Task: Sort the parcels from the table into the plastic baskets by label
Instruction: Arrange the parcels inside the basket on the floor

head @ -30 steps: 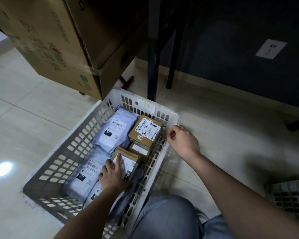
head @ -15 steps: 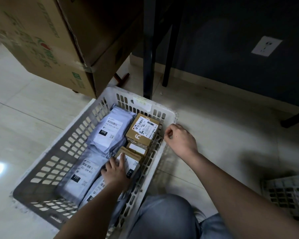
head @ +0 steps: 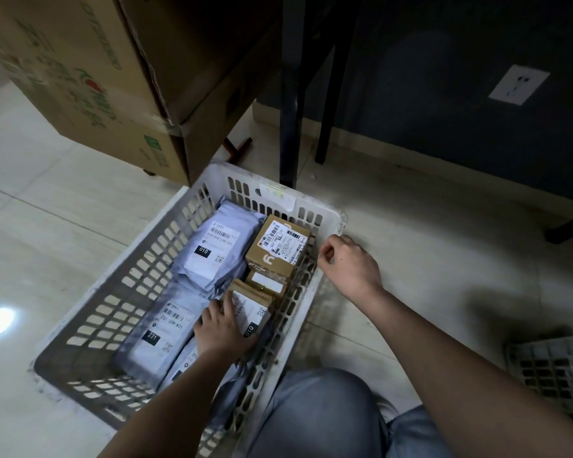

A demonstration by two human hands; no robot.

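Parcel (head: 252, 312) lies lengthwise along the basket (head: 192, 206); your left hand (head: 224, 328) still rests flat-fingered on it. Your right hand (head: 348, 264), curled empty, stays by the rim.

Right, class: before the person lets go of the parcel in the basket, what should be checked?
1. Left hand on the cardboard parcel: ok.
2. Parcel inside the white basket: ok.
3. Its tag reads 010, matching the grey mailer: ok.
4. All tags match: not ok, one grey bag reads 231.
5. Right hand at the basket rim: ok; grip cannot tell.
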